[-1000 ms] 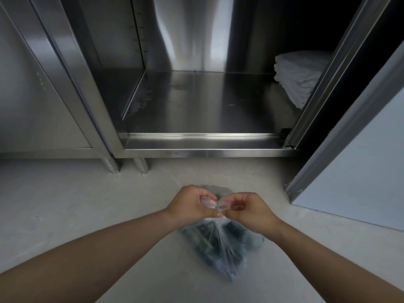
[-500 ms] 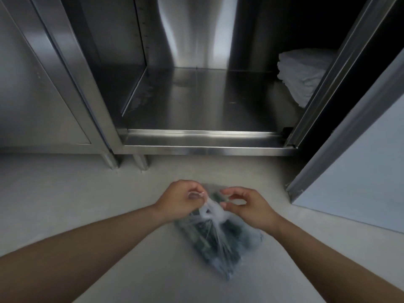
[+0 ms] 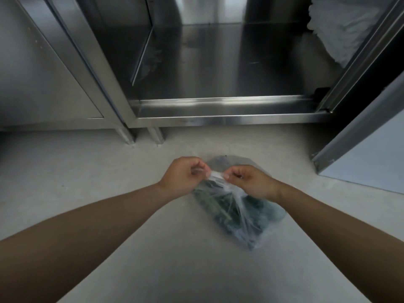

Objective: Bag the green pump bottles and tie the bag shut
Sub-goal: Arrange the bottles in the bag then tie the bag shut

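we see dim, flat light, glare streaking the steel cabinet [image 3: 218,103], soft blur, and wide-angle bending at edges.

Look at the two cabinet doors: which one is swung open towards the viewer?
The cabinet door on the right is open, angled out over the floor. The left door sits closed, flush with the cabinet front.

A pale grey floor [image 3: 91,171] runs up to a stainless steel cabinet [image 3: 218,119] raised on short legs [image 3: 156,135]. Its door [image 3: 371,136] stands open at the right, showing a bare, reflective shelf [image 3: 229,66]. Something white, perhaps folded cloth [image 3: 341,29], sits at the shelf's right end.
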Demonstrator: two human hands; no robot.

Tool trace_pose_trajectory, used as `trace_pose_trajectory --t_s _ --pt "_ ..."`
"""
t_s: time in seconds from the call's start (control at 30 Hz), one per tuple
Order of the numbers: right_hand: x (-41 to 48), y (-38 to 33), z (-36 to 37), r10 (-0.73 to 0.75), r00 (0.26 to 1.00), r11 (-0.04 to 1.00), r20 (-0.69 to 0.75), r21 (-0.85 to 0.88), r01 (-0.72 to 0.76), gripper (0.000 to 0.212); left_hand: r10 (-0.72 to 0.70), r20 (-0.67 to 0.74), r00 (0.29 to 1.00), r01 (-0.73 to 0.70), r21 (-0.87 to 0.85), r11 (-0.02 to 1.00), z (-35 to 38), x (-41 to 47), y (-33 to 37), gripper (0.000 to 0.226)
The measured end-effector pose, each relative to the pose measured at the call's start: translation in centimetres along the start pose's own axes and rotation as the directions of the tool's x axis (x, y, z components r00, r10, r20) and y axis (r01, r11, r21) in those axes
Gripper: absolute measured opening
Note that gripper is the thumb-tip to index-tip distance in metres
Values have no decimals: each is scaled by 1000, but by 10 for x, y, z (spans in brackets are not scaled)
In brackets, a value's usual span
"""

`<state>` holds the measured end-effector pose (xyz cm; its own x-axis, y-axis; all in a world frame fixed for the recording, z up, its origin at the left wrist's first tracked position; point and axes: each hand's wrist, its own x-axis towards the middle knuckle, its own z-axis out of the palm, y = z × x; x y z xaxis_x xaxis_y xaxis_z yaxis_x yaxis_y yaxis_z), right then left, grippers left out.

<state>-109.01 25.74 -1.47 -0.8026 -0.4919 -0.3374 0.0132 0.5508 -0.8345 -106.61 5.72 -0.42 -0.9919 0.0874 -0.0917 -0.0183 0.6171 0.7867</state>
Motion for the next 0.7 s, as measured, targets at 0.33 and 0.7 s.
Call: trace_pose_trajectory --t_s 0.33,0.7 --pt "8 37 27 -92 907 991 -411 -131 41 7 -91 -40 995 94 96 991 51 14 -23 4" --pt "18 31 33 -133 924 981 -359 -181 71 17 37 2 999 -37 120 992 44 13 -39 37"
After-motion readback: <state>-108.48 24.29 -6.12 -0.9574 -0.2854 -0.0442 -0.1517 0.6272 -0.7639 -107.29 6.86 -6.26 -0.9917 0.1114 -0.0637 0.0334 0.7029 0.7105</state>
